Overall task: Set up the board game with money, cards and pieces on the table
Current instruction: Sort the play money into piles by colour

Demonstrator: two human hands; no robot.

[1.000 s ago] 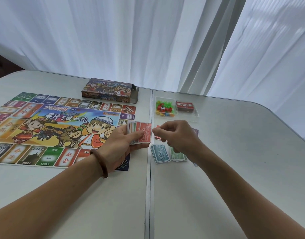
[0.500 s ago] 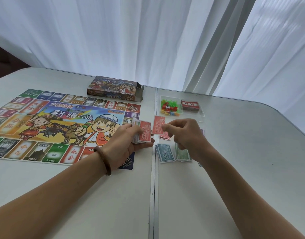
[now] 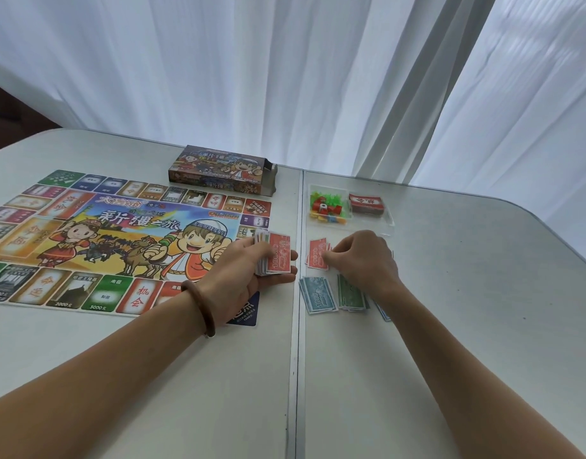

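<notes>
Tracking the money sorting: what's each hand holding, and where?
Left hand: paper banknote stack, thumb across its top. Right hand: on the red banknote pile, grip unclear.

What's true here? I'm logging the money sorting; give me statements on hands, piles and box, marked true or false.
The left hand grips a stack of notes, a red 10000 on top. True.
The right hand rests on the blue pile. False: its fingertips are at the red pile.
The green pile lies right of the blue pile. True.
The game box sits on the board. False: it stands on the table beyond it.
</notes>
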